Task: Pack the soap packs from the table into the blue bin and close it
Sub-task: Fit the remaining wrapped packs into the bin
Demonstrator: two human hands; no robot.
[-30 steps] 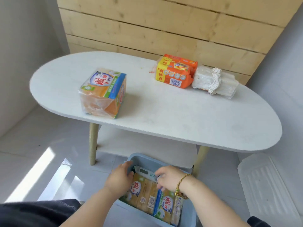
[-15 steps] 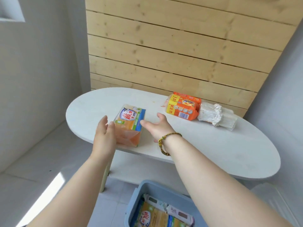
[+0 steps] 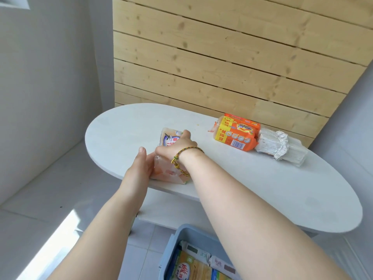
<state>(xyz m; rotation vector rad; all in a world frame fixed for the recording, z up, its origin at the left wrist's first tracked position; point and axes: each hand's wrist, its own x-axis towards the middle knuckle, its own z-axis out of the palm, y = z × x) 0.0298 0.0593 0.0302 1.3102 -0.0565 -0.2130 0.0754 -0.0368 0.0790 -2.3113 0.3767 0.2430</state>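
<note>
Printed labels noted on several packs; characters present but not legible at this sharpness. Clear-wrapped soap pack (image 3: pixel 168 158) with blue and white logo on top, orange bars inside, standing near the front edge of the white oval bench (image 3: pixel 252 184). Orange and yellow soap pack (image 3: pixel 236 132) toward the back of the bench, barcode on its front face, touching the white wrapped bundle (image 3: pixel 280 146) just to its right. Blue bin (image 3: pixel 179 237) on the floor below the bench's front edge, lid off, already holding yellow and green labelled packs (image 3: pixel 191 267) with red logo lettering; bin partly hidden by the right forearm. Wooden slat wall (image 3: pixel 222 57) behind the bench, grey tiled floor (image 3: pixel 40 199) to the left. Left hand (image 3: pixel 139 168) flat and upright against the left side of the clear-wrapped pack, fingers extended, thumb side up. Right hand (image 3: pixel 175 146) curled over the pack's top and right side, fingers bent down across the logo, braided bracelet (image 3: pixel 181 160) at the wrist. Pack gripped between both hands, base apparently resting on the bench. Both forearms extended forward from the lower frame.
</note>
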